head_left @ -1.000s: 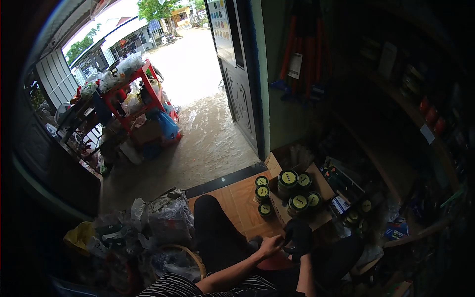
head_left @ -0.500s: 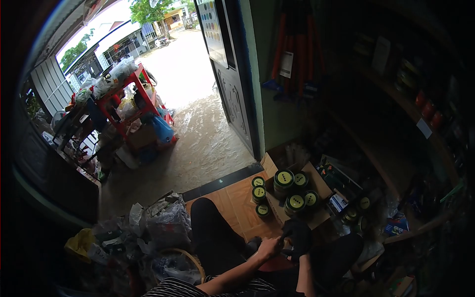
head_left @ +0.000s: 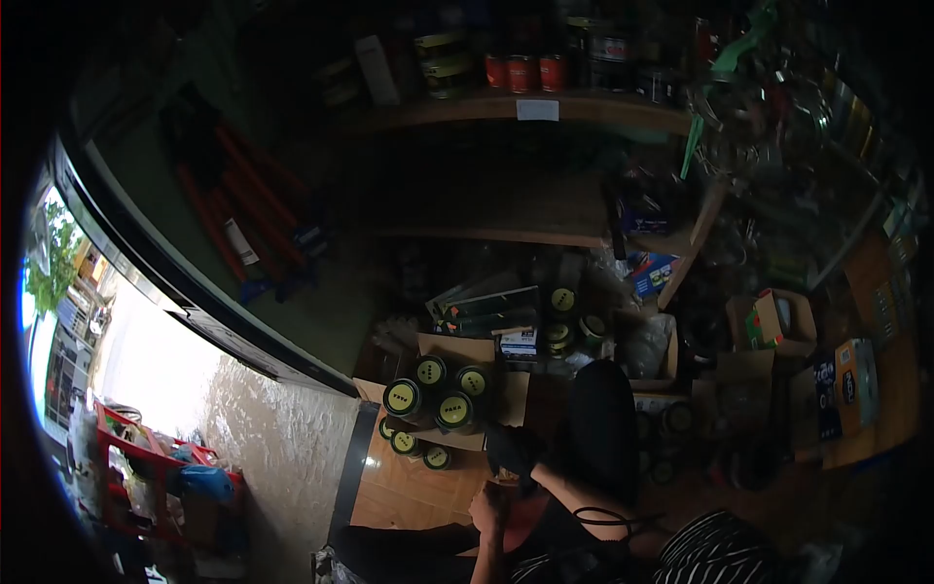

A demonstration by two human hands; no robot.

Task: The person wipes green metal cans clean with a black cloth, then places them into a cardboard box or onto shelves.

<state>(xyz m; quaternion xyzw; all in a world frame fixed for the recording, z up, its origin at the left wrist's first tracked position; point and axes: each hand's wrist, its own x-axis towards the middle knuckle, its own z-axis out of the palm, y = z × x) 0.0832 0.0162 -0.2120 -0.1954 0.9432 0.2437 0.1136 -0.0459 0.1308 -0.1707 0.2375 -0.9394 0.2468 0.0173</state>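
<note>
My left hand (head_left: 488, 507) is bare, its fingers curled closed in front of my lap. Whatever it grips is hidden in shadow. Just beyond it, almost meeting it, is my right hand (head_left: 511, 452) in a black glove; its fingers blend into the dark and I cannot tell how they are set. A black cord-like band (head_left: 603, 516) crosses my right forearm. Ahead of the hands, an open cardboard box (head_left: 516, 397) holds several dark round containers with yellow lids, one being a yellow-lidded container (head_left: 454, 410). Smaller yellow-lidded containers (head_left: 437, 456) stand on the floor beside the box.
Wooden shelves (head_left: 538, 110) with red cans (head_left: 520, 74) run along the back. Orange-handled tools (head_left: 238, 200) hang on the left wall near the doorway. More cartons (head_left: 784, 321) stand to the right. A red rack (head_left: 122, 420) is outside.
My view has swung right, from the doorway toward the shelves. The box and both hands now appear further left in view. My hands remain close together over my lap.
</note>
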